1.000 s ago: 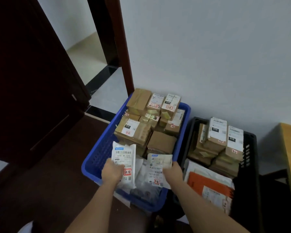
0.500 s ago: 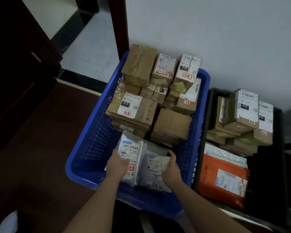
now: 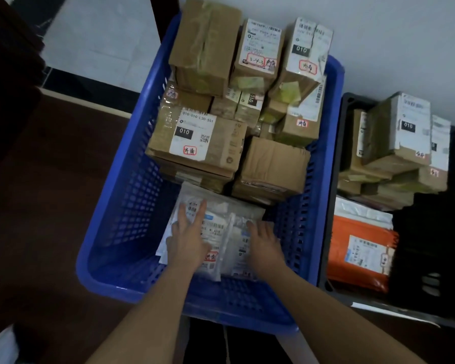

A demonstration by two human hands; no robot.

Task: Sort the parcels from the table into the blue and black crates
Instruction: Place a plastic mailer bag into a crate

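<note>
Both arms reaching down into the near end of the blue crate (image 3: 121, 195). Left hand (image 3: 188, 239) lying flat on a white mailer (image 3: 213, 232), fingers spread and straight, pressing it down, not gripping. Right hand (image 3: 264, 241) resting on a second mailer (image 3: 241, 248) just beside the first, fingers loosely bent over its top; cannot tell for sure if pinching an edge or only touching.

Both mailers at the bottom of the blue crate, in front of stacked brown boxes (image 3: 200, 143) that fill the far half. Black crate (image 3: 352, 298) standing right next to it, with more boxes and an orange bag (image 3: 360, 248).

Probably very light, these mailers: thin plastic pouches, soft and wrinkled, bending under own weight, a little slippery on the film. Best taken by a pinch at an edge or corner, or with a flat palm from above for pushing down. Likely nothing fragile felt, but contents unknown. Boxes by contrast stiff, better held by two opposite sides.

Placing seems almost finished; remaining only to let go and lift the hands out
</note>
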